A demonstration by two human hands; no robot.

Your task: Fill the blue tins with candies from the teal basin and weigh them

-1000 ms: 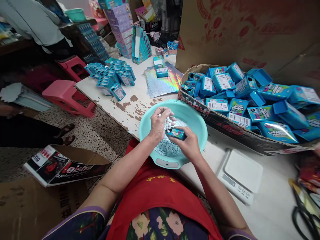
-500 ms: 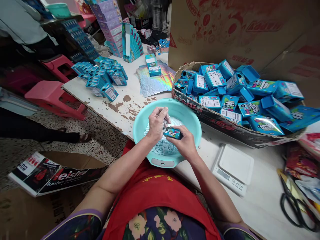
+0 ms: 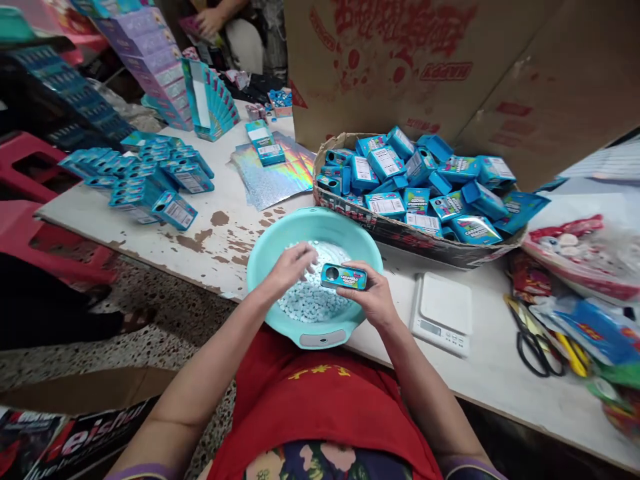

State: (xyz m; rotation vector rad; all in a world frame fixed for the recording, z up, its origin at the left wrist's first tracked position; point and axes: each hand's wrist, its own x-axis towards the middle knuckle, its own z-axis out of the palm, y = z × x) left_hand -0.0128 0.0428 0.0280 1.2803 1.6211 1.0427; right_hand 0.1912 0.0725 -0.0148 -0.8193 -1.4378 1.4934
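Note:
A turquoise basin point(image 3: 265, 233) sits at the table's front edge, partly filled with small pale blue candies point(image 3: 313, 300). My right hand point(image 3: 375, 293) grips a small blue candy box point(image 3: 345, 276) over the basin. The box lies on its side, and a dark round hole shows at its left end. Left of the box, my left hand point(image 3: 293, 267) hovers above the candies with its fingers loosely apart. I see nothing held in it.
A carton tray point(image 3: 415, 237) of similar blue boxes stands behind the basin. A white scale point(image 3: 443, 310) and black scissors point(image 3: 537, 343) lie to the right. More blue boxes point(image 3: 145, 177) stand at left, near holographic sheets point(image 3: 273, 183). Another person's hand point(image 3: 210, 21) shows at the back.
My left hand has moved away from the box's end, down and left, and its fingers have opened. The box is still in my right hand, its hole now visible. The view has turned right.

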